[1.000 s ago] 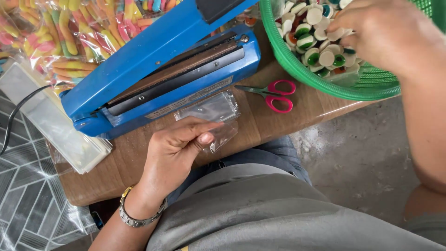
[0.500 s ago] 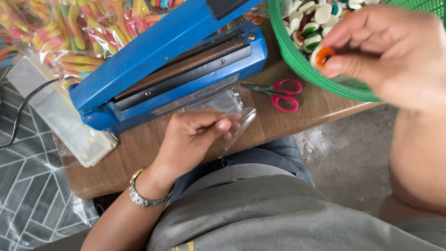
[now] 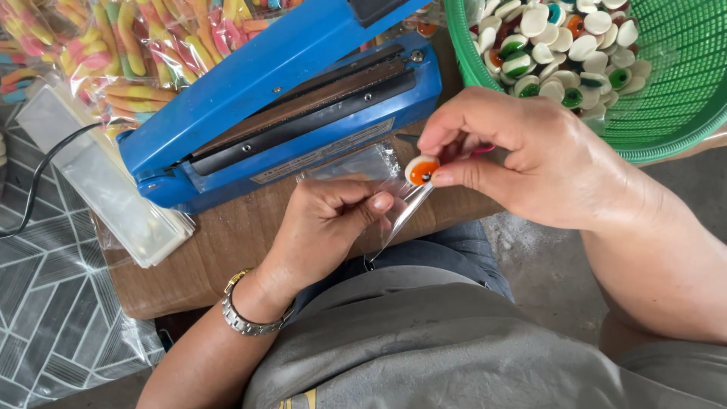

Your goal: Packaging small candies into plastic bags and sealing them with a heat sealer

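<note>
Moved: right hand (image 3: 530,163) from green basket (image 3: 666,129), pinching orange-centred gummy candy (image 3: 421,170) at clear bag (image 3: 397,208) mouth; left hand (image 3: 326,220) clamps bag. Soft, light; hold edgewise.

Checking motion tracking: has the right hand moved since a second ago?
Yes. The right hand left the green basket and came toward the clear bag, holding an orange-centred candy.

You see an orange-and-white candy (image 3: 421,170), a blue sealer (image 3: 288,98), a green basket (image 3: 666,91) and a brown table (image 3: 219,250).
</note>
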